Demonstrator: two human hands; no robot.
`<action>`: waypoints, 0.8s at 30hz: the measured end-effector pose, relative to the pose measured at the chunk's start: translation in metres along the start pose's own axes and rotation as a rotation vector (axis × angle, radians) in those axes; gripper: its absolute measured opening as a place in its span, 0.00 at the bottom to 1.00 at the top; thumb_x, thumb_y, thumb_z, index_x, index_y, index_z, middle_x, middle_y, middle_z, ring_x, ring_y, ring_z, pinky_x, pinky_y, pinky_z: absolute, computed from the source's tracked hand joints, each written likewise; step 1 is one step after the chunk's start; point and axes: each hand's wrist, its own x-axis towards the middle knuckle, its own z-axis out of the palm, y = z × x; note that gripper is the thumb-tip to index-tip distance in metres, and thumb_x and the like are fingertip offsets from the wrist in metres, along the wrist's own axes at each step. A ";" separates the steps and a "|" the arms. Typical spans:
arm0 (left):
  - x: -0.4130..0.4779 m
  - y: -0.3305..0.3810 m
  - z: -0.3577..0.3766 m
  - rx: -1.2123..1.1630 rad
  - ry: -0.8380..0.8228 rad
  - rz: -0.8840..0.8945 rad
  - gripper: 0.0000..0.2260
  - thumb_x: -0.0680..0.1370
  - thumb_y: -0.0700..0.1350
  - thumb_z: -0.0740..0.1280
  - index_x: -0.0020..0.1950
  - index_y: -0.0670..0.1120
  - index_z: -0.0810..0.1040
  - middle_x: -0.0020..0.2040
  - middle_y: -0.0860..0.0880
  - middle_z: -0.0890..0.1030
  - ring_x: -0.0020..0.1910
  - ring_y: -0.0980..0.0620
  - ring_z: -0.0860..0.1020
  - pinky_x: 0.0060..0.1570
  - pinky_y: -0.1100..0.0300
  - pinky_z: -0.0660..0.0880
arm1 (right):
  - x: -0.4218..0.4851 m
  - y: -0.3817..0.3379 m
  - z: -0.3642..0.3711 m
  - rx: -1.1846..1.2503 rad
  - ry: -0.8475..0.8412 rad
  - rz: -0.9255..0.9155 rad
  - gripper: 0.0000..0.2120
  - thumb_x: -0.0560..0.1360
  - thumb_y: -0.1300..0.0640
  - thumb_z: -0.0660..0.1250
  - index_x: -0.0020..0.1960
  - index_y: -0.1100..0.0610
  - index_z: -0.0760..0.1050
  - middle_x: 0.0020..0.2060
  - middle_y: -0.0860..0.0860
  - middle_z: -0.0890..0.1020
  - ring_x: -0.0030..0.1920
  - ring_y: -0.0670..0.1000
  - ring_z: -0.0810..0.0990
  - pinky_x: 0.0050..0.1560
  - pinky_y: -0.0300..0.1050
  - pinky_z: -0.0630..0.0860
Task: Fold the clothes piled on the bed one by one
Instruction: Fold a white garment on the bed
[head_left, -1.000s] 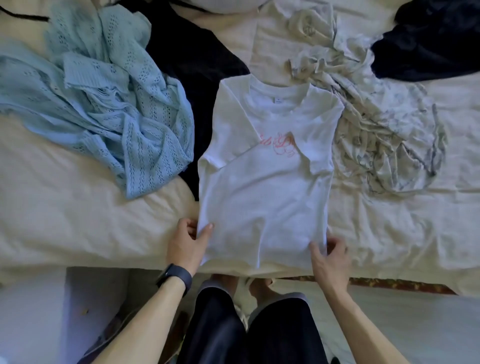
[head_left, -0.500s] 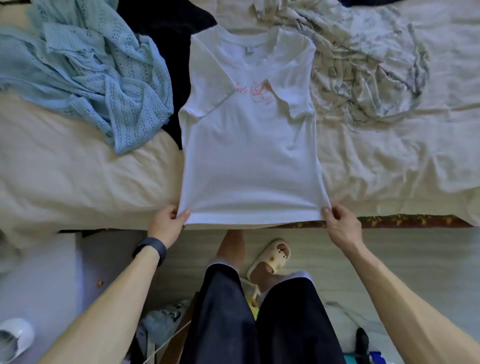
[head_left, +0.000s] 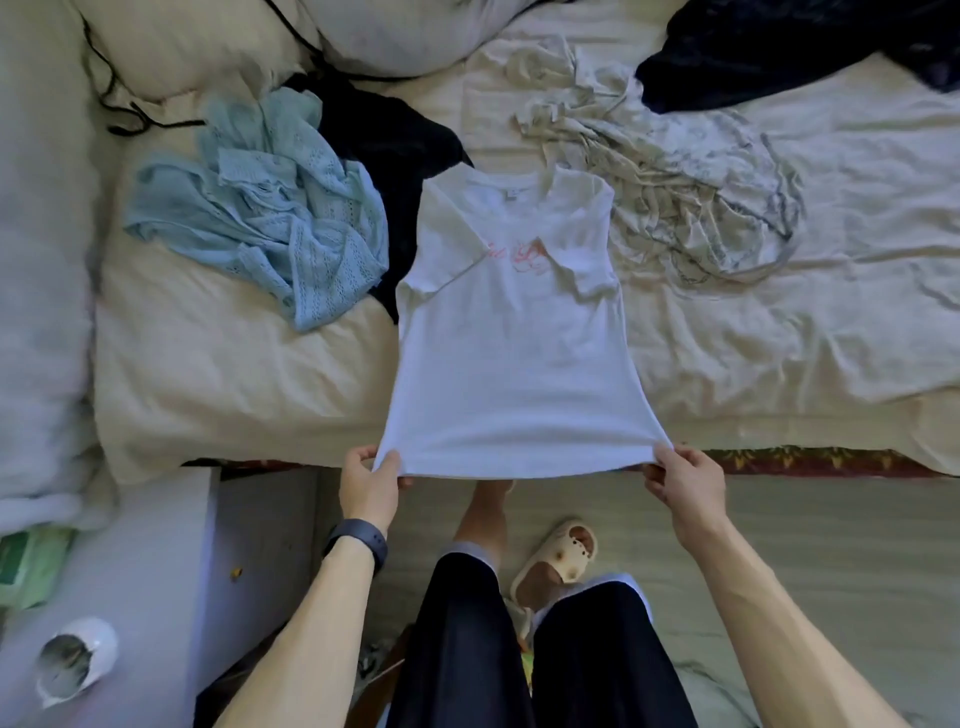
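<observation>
While the white T-shirt (head_left: 514, 364) lies front-up on the bed (head_left: 234, 395), sleeves folded in over its pink chest print, its hem reaches past the mattress edge. The left hand (head_left: 370, 488), a dark wristband (head_left: 358, 540) on its wrist, pinches the hem's left corner between thumb and curled fingers. The right hand (head_left: 680, 486) pinches the right corner likewise, with the hem taut between them. A light blue knit top (head_left: 270, 208) and a black garment (head_left: 395, 140) lie crumpled left of the shirt, and a patterned cream garment (head_left: 675, 192) lies to its right.
</observation>
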 end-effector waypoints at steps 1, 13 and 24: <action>-0.011 -0.001 -0.006 -0.022 0.010 0.000 0.07 0.81 0.43 0.66 0.58 0.48 0.71 0.50 0.50 0.78 0.35 0.50 0.81 0.43 0.53 0.78 | -0.009 0.002 -0.008 0.019 0.002 0.013 0.04 0.79 0.60 0.68 0.45 0.58 0.78 0.39 0.54 0.81 0.35 0.50 0.79 0.39 0.44 0.78; -0.057 0.008 -0.048 0.087 -0.263 0.081 0.11 0.78 0.36 0.68 0.54 0.49 0.84 0.49 0.50 0.84 0.36 0.60 0.82 0.37 0.67 0.76 | -0.053 -0.007 -0.051 -0.011 -0.194 -0.015 0.10 0.78 0.66 0.66 0.55 0.55 0.81 0.42 0.54 0.86 0.40 0.51 0.85 0.41 0.42 0.78; 0.079 0.172 -0.004 0.352 -0.198 0.530 0.13 0.77 0.54 0.72 0.43 0.45 0.81 0.36 0.55 0.79 0.36 0.59 0.75 0.41 0.58 0.71 | 0.046 -0.145 0.033 -0.276 -0.120 -0.388 0.11 0.79 0.44 0.71 0.39 0.44 0.80 0.32 0.41 0.81 0.32 0.39 0.77 0.35 0.35 0.73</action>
